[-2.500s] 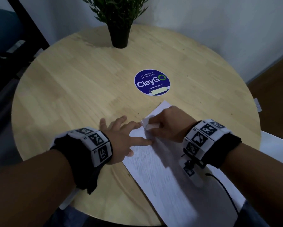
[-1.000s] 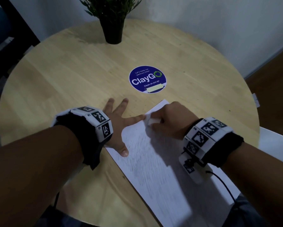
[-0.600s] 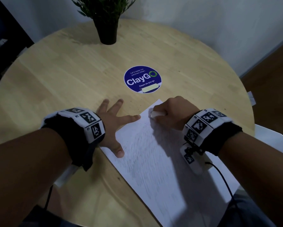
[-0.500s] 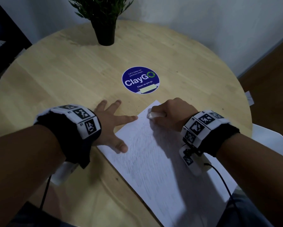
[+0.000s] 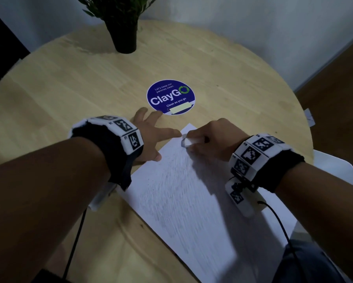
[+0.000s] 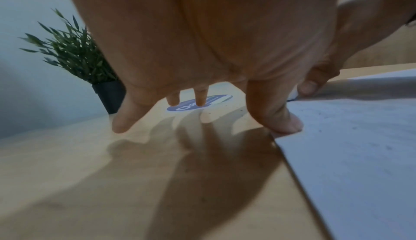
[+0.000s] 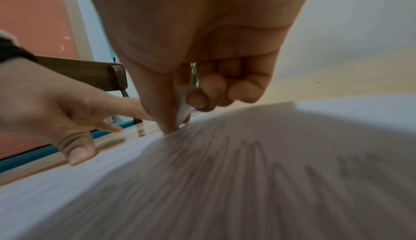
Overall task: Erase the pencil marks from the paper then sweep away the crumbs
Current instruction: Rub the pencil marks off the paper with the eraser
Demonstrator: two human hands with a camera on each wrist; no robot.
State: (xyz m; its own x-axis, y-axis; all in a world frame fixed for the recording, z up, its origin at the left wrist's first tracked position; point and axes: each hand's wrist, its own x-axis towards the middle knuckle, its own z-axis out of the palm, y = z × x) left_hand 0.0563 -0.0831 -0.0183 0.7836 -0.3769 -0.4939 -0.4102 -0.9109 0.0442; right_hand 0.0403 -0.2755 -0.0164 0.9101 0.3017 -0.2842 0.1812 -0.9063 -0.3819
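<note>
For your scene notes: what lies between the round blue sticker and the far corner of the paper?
Bare wooden table, in the head view, between sticker and paper.

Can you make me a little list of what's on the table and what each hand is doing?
table: round, wooden
paper: white sheet with pencil marks
right hand: pinches a white eraser near the paper's far corner
left hand: fingers spread, thumb pressing the paper's edge
sticker: blue ClayGo circle
plant: in a dark pot at the far side

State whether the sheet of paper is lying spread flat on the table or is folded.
Spread flat. The paper lies as a single unfolded sheet on the table, its edge level under the left hand.
</note>
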